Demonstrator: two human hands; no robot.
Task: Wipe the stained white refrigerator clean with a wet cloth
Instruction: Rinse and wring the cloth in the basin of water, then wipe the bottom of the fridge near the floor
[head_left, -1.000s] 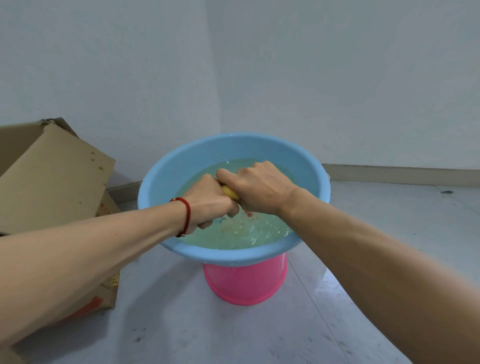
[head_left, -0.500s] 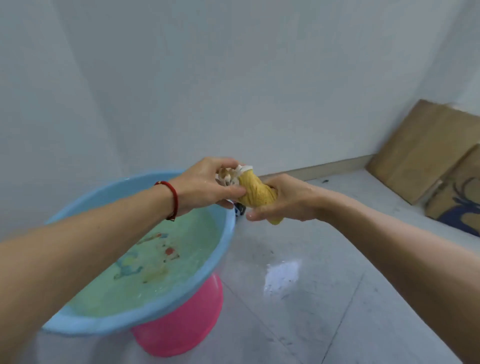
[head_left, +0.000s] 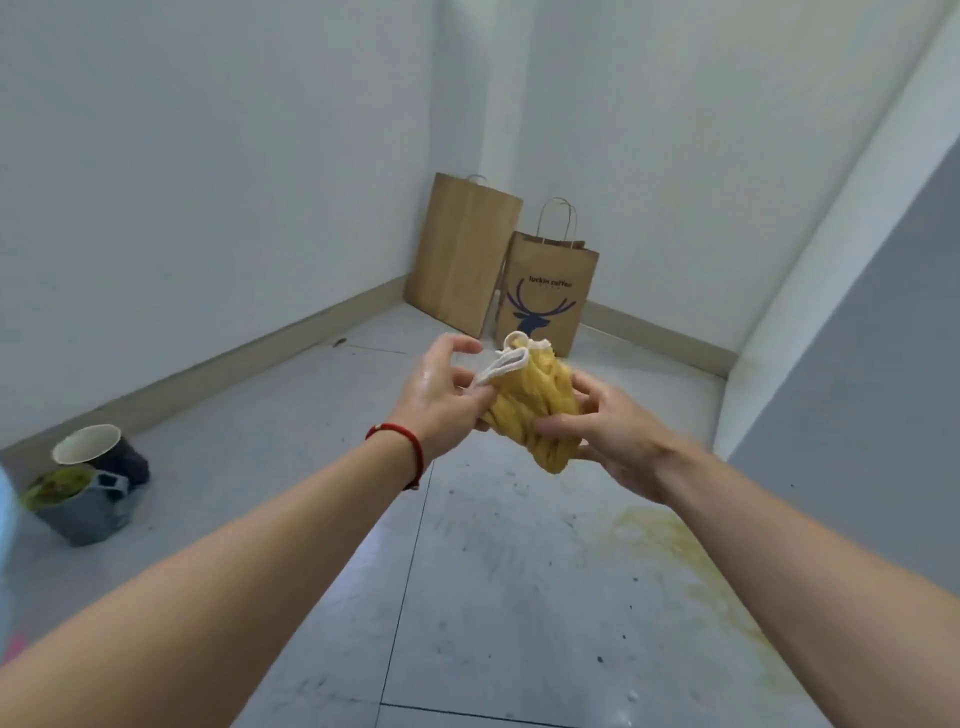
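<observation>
Cloth: the yellow cloth with its white edge is out of the basin now. A second ago it was getting wrung over the blue tub, half a second ago it was just past the rim, and now it hangs twisted in mid-air over the floor.
Left hand: the left hand pinches the cloth's near side with thumb and lower fingers, while the index finger sticks out loose. It looks wet and shiny.
Right hand: the right hand cups the cloth from below and the side, fingers curled around the twisted bundle.
View: it has swung right, away from the tub. Only a blurry blue sliver sits at the far left edge now, and the corner with two paper bags is straight ahead.
Fridge: not sure where it is. The grey slanted panel on the right might be part of it, can't tell from here.
Other stuff: two cups on the floor at left, one with greenish gunk in it, plus a yellowish smear on the floor under the right arm.
Meaning: I'd say the wringing is done and the cloth is damp and ready. No wiping of the fridge has started that I can see. Guessing the next bit is shaking the cloth open and walking it to the fridge.
</observation>
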